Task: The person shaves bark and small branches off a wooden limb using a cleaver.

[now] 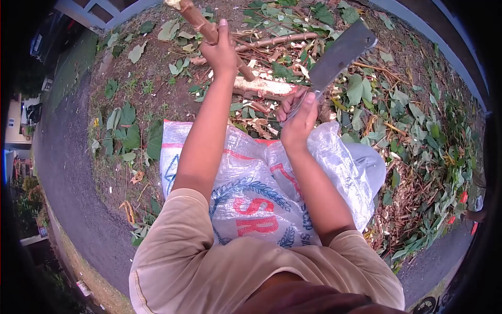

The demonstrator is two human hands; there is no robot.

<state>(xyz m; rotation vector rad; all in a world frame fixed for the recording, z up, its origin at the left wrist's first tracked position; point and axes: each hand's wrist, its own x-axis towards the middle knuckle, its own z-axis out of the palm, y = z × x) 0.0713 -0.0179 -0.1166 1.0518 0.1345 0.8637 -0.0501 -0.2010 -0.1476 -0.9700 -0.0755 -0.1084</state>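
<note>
My left hand [219, 54] is wrapped round a brown branch [200, 22], its pale cut end pointing up and away. The branch's lower end slants down over a log [266, 88] whose upper face is chopped to bare pale wood. In my right hand [301, 116] is the handle of a cleaver [340, 55], the broad grey blade raised up and to the right beyond the log. A white woven plastic sack [246, 183] with red and blue print covers my lap.
Wood chips and cut sticks, one a long thin branch [277, 41], litter the soil around the log. Green leaves [361, 89] lie thick on the right. A paved road [68, 172] runs along the left, and a pale blue beam [444, 52] edges the upper right.
</note>
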